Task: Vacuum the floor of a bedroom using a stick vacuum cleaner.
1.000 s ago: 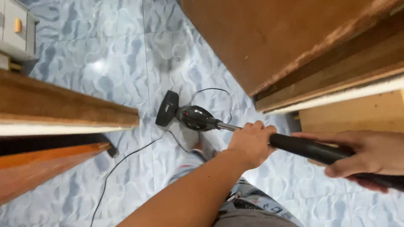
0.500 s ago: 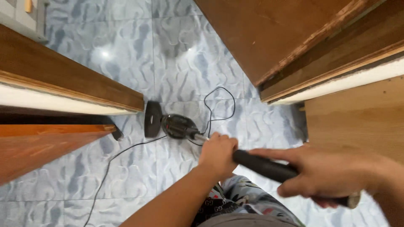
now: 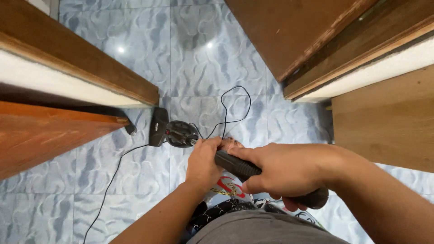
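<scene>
I hold a black stick vacuum cleaner point(image 3: 174, 132) with both hands. Its flat floor head rests on the blue marbled floor tiles point(image 3: 199, 58), close to the wooden frame on the left. My left hand point(image 3: 204, 160) is closed around the tube just behind the motor body. My right hand point(image 3: 282, 169) grips the black handle point(image 3: 237, 165) further back, near my waist. A thin black power cord point(image 3: 235, 106) loops on the floor beyond the vacuum and trails off to the lower left.
A wooden door frame point(image 3: 77, 70) with a pale edge stands at the left, with a reddish wooden door point(image 3: 40, 135) beside it. Another wooden door and frame point(image 3: 316, 40) stand at the right, with a light wood panel point(image 3: 389, 122) below them. My patterned trousers show at the bottom.
The vacuum has been drawn back and to the left, toward the left door frame. Both hands have come closer to my body, and the cord loop now lies beyond the vacuum.
</scene>
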